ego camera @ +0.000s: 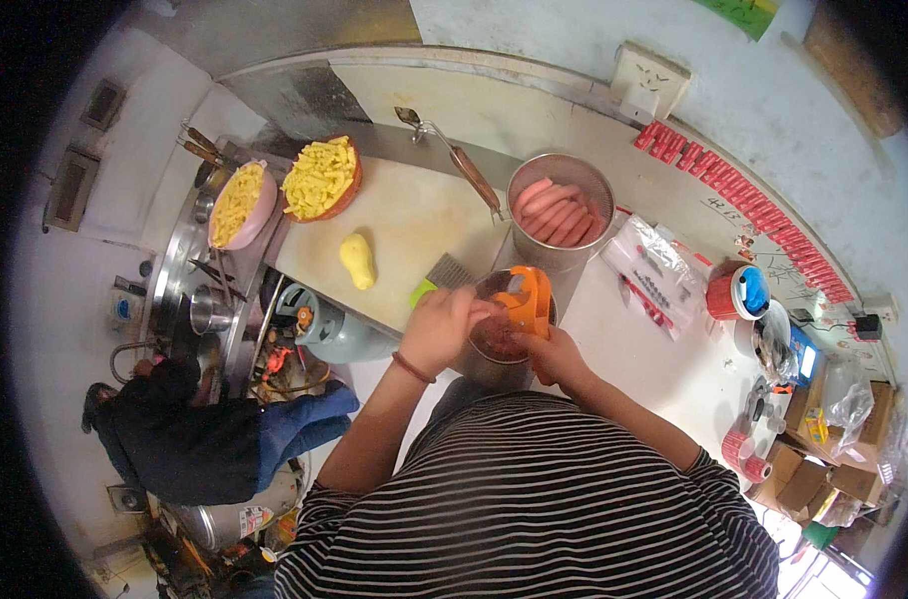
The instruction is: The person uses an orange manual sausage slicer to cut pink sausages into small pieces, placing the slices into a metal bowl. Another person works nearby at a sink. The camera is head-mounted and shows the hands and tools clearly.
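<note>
My right hand (pixel 555 356) grips an orange plastic hand cutter (pixel 529 299) above a metal pot (pixel 478 341). At the cutter's left side, the fingers of my left hand (pixel 442 322) are curled together. Something pinkish shows at their tips, but I cannot tell whether it is a sausage or a finger. Reddish pieces lie in the pot, partly hidden by both hands. Behind it stands a mesh strainer basket (pixel 555 254) with several pink sausages (pixel 555 212). Near my left hand, a crinkle cutter (pixel 448 271) with a green handle lies by the cutting board's edge.
A peeled potato (pixel 358 260) lies on the white cutting board (pixel 416 202). Crinkle-cut potato sticks fill a brown basket (pixel 347 202) and a pink bowl (pixel 263 213). A plastic bag of skewers (pixel 656 277) lies right. At left, a person (pixel 192 434) bends near a gas cylinder (pixel 345 333).
</note>
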### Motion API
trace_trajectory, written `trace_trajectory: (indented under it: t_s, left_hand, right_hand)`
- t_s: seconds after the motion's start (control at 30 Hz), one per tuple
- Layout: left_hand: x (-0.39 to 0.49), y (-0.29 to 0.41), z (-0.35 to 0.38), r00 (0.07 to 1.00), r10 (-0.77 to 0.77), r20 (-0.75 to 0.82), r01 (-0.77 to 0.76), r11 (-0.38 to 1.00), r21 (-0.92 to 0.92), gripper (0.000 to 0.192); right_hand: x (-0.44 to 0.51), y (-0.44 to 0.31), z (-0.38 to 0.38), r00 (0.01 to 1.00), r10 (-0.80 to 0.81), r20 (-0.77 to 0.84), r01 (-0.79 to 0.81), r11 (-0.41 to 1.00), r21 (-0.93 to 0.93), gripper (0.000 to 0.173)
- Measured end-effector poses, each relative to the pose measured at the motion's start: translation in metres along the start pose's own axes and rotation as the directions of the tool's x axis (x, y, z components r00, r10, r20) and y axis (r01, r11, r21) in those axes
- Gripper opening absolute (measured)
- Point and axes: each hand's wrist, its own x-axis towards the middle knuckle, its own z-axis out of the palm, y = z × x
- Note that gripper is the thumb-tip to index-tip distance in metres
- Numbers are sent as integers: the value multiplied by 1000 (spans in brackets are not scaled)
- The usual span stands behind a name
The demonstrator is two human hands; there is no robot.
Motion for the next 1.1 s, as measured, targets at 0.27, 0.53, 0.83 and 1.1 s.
trace_trajectory:
  t_s: [0.27, 0.53, 0.83, 1.1]
  left_hand:
    - [2, -14, 10, 986, 167, -23, -162, 978, 131, 19]
    - [5, -32, 21, 989, 144, -12, -140, 976, 168, 15]
    - [-126, -108, -5, 867, -452, 212, 400, 883, 245, 41]
    - [-200, -86, 36, 632, -482, 607, 634, 772, -47, 55]
  right_hand:
    - [6, 11, -2, 999, 1, -34, 4, 989, 146, 37]
    - [5, 22, -24, 998, 19, -59, -8, 982, 190, 38]
    - [0, 29, -37, 999, -4, 34, -2, 982, 187, 42]
    - [14, 25, -32, 986, 147, 75, -157, 977, 147, 40]
